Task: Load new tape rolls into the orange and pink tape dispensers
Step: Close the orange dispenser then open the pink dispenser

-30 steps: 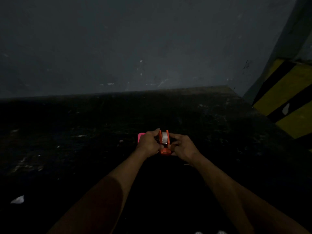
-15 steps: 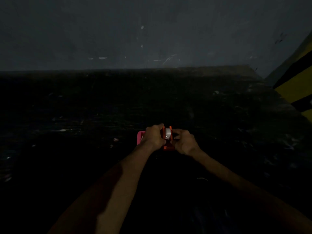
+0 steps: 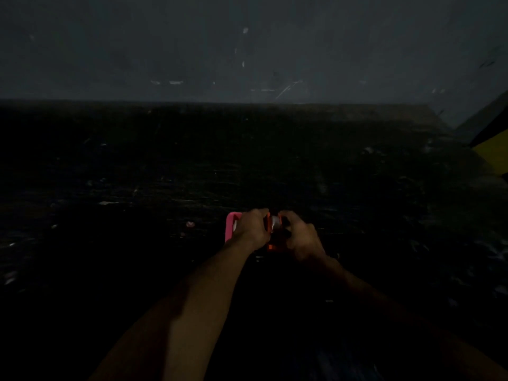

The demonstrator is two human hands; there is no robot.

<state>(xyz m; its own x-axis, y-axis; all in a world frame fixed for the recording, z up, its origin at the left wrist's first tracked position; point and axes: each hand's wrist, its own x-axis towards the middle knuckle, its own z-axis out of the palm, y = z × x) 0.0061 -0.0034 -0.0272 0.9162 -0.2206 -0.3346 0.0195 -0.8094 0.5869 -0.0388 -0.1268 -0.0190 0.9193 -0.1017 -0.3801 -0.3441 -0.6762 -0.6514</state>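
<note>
Gripping orange dispenser, both hands mid-table.

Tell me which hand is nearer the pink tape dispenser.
Left. The left hand overlaps the pink tape dispenser at its right edge; the right hand sits beyond the orange tape dispenser.

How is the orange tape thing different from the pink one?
The orange dispenser is gripped between the left hand and the right hand; no hand grips the pink dispenser, which lies on the dark surface, partly hidden behind the left hand. The orange one shows a shiny tape roll inside; whether the pink one holds a roll cannot be told. Both are bright and sit side by side.
</note>
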